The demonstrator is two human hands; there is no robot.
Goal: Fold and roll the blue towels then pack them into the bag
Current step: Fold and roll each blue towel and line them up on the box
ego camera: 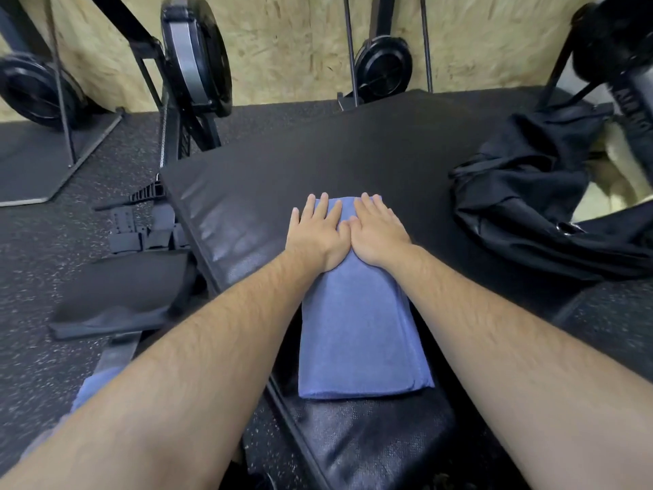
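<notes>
Chipboard wall (289, 47), speckled rubber floor (42, 249), gym equip.

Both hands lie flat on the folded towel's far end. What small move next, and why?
Probably curl the far edge over and start rolling toward the body: the blue towel lies folded flat, unrolled, left hand and right hand pressing that end.

Both the left hand (315, 229) and right hand (378, 228) press flat on the folded blue towel (357, 334), black bag (537, 196) lying nearby.
</notes>
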